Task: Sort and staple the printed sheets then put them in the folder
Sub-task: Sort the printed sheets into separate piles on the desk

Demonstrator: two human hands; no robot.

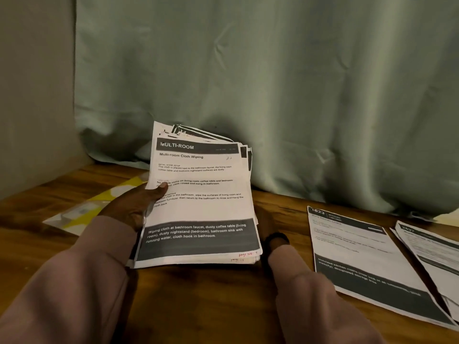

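Nearest the camera, two sleeved forearms reach in from the bottom edge. On the near right of the wooden table (278, 202) lie two separate printed sheets: one headed 1623 (360, 256), flat with its long axis running near to far and slanting a little to the right, and a second sheet (432, 252) just beside it at the right edge, partly cut off by the frame.

A little farther in, the left hand (135, 207) grips the stack of sheets (201, 202) along its left edge, thumb curled over the top page headed Multi-room Cloth Wiping, fingers hidden beneath. The stack is held tilted up toward the camera, its long axis near to far, its far sheets fanned unevenly. How many sheets it holds I cannot tell.

The right hand (268, 220) sits at the stack's right edge, mostly hidden behind the paper and in shadow; a dark band shows at the wrist. Whether its fingers hold the stack or merely rest near it I cannot tell.

My judgement: sorting is under way, and the laid-out sheets lie to the right of the stack, so the right hand is the nearer for placing the next page.

Farther left, a yellow folder (104, 202) lies flat. A green curtain (273, 83) hangs behind. No stapler is visible.
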